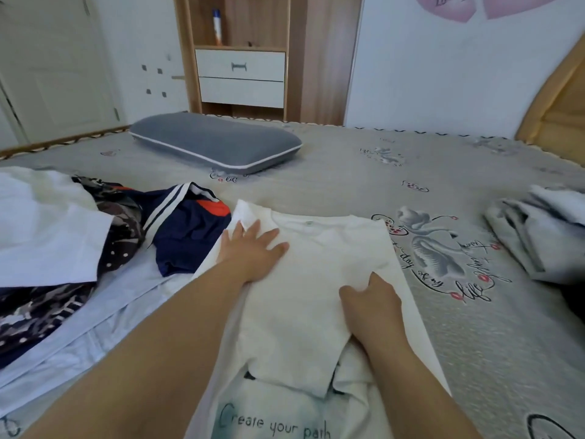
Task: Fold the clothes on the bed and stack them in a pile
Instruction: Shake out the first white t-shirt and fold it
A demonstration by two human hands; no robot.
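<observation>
While the white T-shirt lies flat near the bed's near edge, half folded, the left hand rests on its upper left part, fingers straight and spread, pressing the cloth down. Right hand sits on the shirt's right side, fingers curled and pinching a ridge of fabric.

Judgement: a fold across the width is in hand. Do it well by keeping the left palm as anchor so the collar end cannot creep, drawing the pinched edge over in one even pull, then smoothing outward from the middle. The printed hem nearest the person looks bunched; flatten it before the last fold.

Unfolded clothes heap toward the bed's left edge; a folded pale pile waits at the right edge. Grey pillow at the far edge
</observation>
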